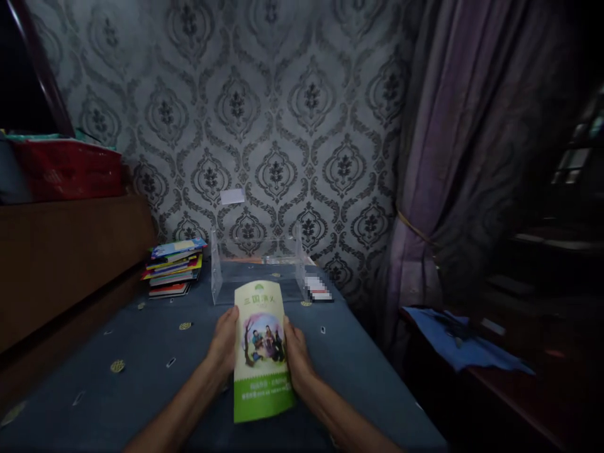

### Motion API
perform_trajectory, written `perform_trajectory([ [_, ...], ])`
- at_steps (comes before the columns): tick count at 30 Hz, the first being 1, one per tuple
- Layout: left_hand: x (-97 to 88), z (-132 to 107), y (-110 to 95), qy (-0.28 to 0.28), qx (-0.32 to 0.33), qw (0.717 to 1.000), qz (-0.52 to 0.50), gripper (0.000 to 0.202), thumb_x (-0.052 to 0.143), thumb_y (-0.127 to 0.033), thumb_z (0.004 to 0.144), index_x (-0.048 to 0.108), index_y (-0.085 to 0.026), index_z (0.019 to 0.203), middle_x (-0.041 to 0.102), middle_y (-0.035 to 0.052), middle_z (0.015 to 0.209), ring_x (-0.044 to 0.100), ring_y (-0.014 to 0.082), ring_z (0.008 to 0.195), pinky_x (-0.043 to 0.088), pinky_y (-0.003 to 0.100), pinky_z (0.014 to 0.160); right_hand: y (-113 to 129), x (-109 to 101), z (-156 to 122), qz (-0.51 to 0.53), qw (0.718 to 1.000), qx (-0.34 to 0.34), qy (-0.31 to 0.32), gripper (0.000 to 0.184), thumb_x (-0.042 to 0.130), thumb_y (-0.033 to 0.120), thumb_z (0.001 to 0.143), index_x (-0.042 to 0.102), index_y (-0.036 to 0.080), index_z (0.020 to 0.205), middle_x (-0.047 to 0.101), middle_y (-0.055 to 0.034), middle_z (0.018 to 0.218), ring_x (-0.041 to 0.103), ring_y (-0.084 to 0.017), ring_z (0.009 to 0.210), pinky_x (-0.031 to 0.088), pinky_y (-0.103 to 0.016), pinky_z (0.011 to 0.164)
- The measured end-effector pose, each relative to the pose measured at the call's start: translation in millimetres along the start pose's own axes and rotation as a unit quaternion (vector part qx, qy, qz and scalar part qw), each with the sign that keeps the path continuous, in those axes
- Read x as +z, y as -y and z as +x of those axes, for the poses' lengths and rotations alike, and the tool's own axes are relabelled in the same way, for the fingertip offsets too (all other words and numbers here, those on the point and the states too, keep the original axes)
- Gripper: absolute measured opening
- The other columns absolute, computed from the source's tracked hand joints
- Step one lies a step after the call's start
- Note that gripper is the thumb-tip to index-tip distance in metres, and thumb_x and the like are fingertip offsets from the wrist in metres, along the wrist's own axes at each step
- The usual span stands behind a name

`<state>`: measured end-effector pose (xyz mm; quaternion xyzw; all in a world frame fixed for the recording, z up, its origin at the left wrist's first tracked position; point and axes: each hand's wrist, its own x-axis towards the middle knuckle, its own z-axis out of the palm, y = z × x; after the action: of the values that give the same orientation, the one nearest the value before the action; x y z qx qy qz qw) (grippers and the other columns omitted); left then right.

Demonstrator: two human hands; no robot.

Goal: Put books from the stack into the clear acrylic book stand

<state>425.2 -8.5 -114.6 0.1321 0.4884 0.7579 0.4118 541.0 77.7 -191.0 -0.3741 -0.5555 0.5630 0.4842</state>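
A book (262, 352) with a cream and green cover stands tilted up between my two hands, its illustrated front facing me. My left hand (225, 340) grips its left edge, and my right hand (298, 355) holds the right edge; most fingers are hidden behind the cover. Just beyond the book, a clear acrylic rack (216, 270) stands on the blue-grey cloth (155, 390). To the left of the rack rises an uneven stack of books (174, 267).
A partly blurred white and red item (319, 288) lies right of the rack. A red basket (66, 168) sits on a brown wooden ledge (70, 264) at left. A tied purple curtain (419, 189) hangs at right, near a blue cloth (467, 340). Patterned wallpaper closes the back.
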Motion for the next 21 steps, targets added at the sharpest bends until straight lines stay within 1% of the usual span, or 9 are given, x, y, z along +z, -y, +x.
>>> perform_trajectory([
  [3, 36.8, 3.0, 2.1, -0.019, 0.116, 0.993, 0.024, 0.033, 0.070, -0.046, 0.087, 0.065, -0.016, 0.099, 0.076, 0.0112, 0.099, 0.072, 0.0272, 0.105, 0.058, 0.036, 0.092, 22.3, -6.8, 19.3, -0.016, 0.998, -0.059, -0.027, 0.081, 0.033, 0.084, 0.084, 0.068, 0.015, 0.106, 0.075, -0.0171, 0.109, 0.069, -0.032, 0.108, 0.057, -0.040, 0.092],
  [5, 43.2, 9.4, 8.8, -0.013, 0.185, 0.976, 0.110, 0.044, 0.060, -0.058, 0.090, 0.066, -0.018, 0.108, 0.074, 0.0119, 0.115, 0.064, 0.0289, 0.121, 0.054, 0.036, 0.101, 24.5, -15.0, 30.6, -0.065, 0.989, -0.123, -0.042, 0.084, 0.022, 0.081, 0.090, 0.063, 0.014, 0.122, 0.068, -0.0201, 0.128, 0.059, -0.032, 0.127, 0.049, -0.044, 0.107],
  [7, 34.7, 18.5, 20.6, 0.010, 0.203, 0.959, 0.195, 0.056, 0.050, -0.068, 0.091, 0.066, -0.020, 0.114, 0.071, 0.0118, 0.124, 0.057, 0.0314, 0.131, 0.051, 0.038, 0.106, 13.2, -24.7, 36.9, -0.136, 0.979, -0.147, -0.034, 0.083, 0.013, 0.073, 0.095, 0.054, 0.013, 0.136, 0.060, -0.0220, 0.141, 0.050, -0.032, 0.139, 0.042, -0.046, 0.115],
  [9, 16.2, 29.1, 34.7, 0.045, 0.211, 0.950, 0.227, 0.067, 0.051, -0.075, 0.086, 0.064, -0.020, 0.122, 0.067, 0.0109, 0.131, 0.051, 0.0329, 0.138, 0.048, 0.038, 0.111, -6.9, -34.4, 39.2, -0.218, 0.968, -0.126, 0.003, 0.081, 0.007, 0.065, 0.096, 0.046, 0.015, 0.146, 0.056, -0.0202, 0.145, 0.046, -0.033, 0.143, 0.041, -0.049, 0.117],
  [13, -23.6, 52.7, 40.2, 0.179, 0.151, 0.933, 0.273, 0.074, 0.067, -0.069, 0.081, 0.058, -0.023, 0.138, 0.056, 0.0094, 0.147, 0.044, 0.0307, 0.144, 0.041, 0.037, 0.117, -34.6, -50.8, 45.4, -0.341, 0.931, -0.090, 0.093, 0.071, 0.010, 0.062, 0.094, 0.034, 0.034, 0.155, 0.057, -0.0045, 0.147, 0.047, -0.030, 0.143, 0.047, -0.044, 0.113],
  [15, -30.8, 66.2, 19.3, 0.294, 0.086, 0.899, 0.313, 0.077, 0.070, -0.067, 0.079, 0.055, -0.024, 0.141, 0.055, 0.0109, 0.148, 0.053, 0.0315, 0.135, 0.049, 0.039, 0.108, -25.7, -56.1, 56.2, -0.317, 0.934, -0.112, 0.119, 0.065, 0.016, 0.061, 0.095, 0.043, 0.037, 0.149, 0.062, -0.0040, 0.141, 0.052, -0.031, 0.138, 0.049, -0.044, 0.112],
  [17, -22.5, 80.7, -16.6, 0.362, 0.023, 0.847, 0.388, 0.075, 0.072, -0.067, 0.078, 0.059, -0.023, 0.137, 0.065, 0.0126, 0.135, 0.066, 0.0321, 0.113, 0.060, 0.037, 0.083, 1.7, -59.2, 76.2, -0.270, 0.941, -0.145, 0.144, 0.059, 0.024, 0.062, 0.095, 0.057, 0.034, 0.135, 0.070, -0.0090, 0.126, 0.061, -0.036, 0.125, 0.054, -0.048, 0.104],
  [19, 2.5, 95.3, -61.2, 0.372, 0.013, 0.822, 0.430, 0.067, 0.074, -0.063, 0.077, 0.064, -0.021, 0.129, 0.071, 0.0119, 0.118, 0.069, 0.0298, 0.096, 0.056, 0.028, 0.059, 45.3, -60.4, 107.1, -0.231, 0.935, -0.189, 0.190, 0.051, 0.032, 0.060, 0.096, 0.065, 0.028, 0.119, 0.073, -0.0103, 0.103, 0.069, -0.033, 0.102, 0.060, -0.046, 0.088],
  [21, 40.9, 109.0, -108.2, 0.368, 0.032, 0.823, 0.432, 0.056, 0.079, -0.052, 0.075, 0.067, -0.020, 0.120, 0.072, 0.0121, 0.113, 0.069, 0.0299, 0.094, 0.056, 0.027, 0.055, 100.5, -59.9, 147.2, -0.209, 0.924, -0.229, 0.225, 0.043, 0.042, 0.055, 0.095, 0.065, 0.021, 0.111, 0.070, -0.0086, 0.094, 0.068, -0.028, 0.089, 0.061, -0.043, 0.081],
])
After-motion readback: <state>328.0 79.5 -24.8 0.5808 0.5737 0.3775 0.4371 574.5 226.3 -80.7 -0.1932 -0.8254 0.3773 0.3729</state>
